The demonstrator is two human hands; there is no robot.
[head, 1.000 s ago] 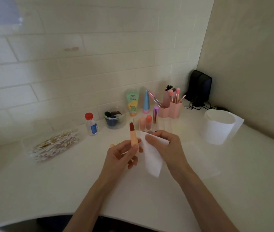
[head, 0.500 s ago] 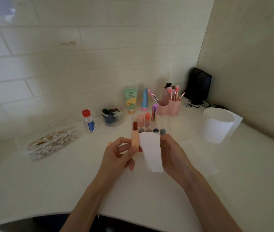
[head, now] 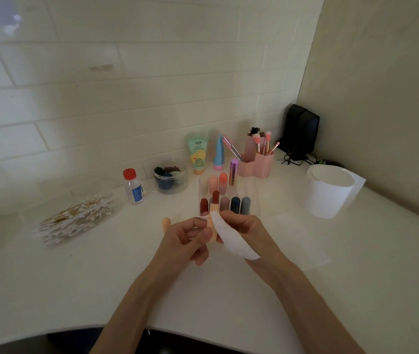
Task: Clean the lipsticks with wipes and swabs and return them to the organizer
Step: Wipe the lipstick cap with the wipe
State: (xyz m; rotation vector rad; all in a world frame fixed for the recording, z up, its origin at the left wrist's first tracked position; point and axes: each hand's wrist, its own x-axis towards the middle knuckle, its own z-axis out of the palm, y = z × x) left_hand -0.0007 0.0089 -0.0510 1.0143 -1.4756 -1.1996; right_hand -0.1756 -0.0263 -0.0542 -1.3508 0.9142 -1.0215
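My left hand [head: 188, 238] holds an open lipstick [head: 214, 203] upright by its peach tube, the dark red tip pointing up. My right hand [head: 246, 231] presses a white wipe [head: 231, 238] against the tube's right side, and the wipe hangs down over my right palm. Just behind my hands stands the clear organizer [head: 251, 198] with several capped lipsticks in red, pink, orange, blue and grey. The peach cap [head: 166, 223] lies on the counter left of my left hand.
A pile of cotton swabs [head: 75, 218] lies in a clear tray at the left. A small red-capped bottle [head: 133, 186], a jar of sponges [head: 170, 178], two tubes, a pink brush holder [head: 257, 159] and a white tub [head: 329, 190] stand along the back and right.
The wipe has moved left from hanging flat in front of my right hand to wrapping against the lipstick tube. Both hands have come closer together.
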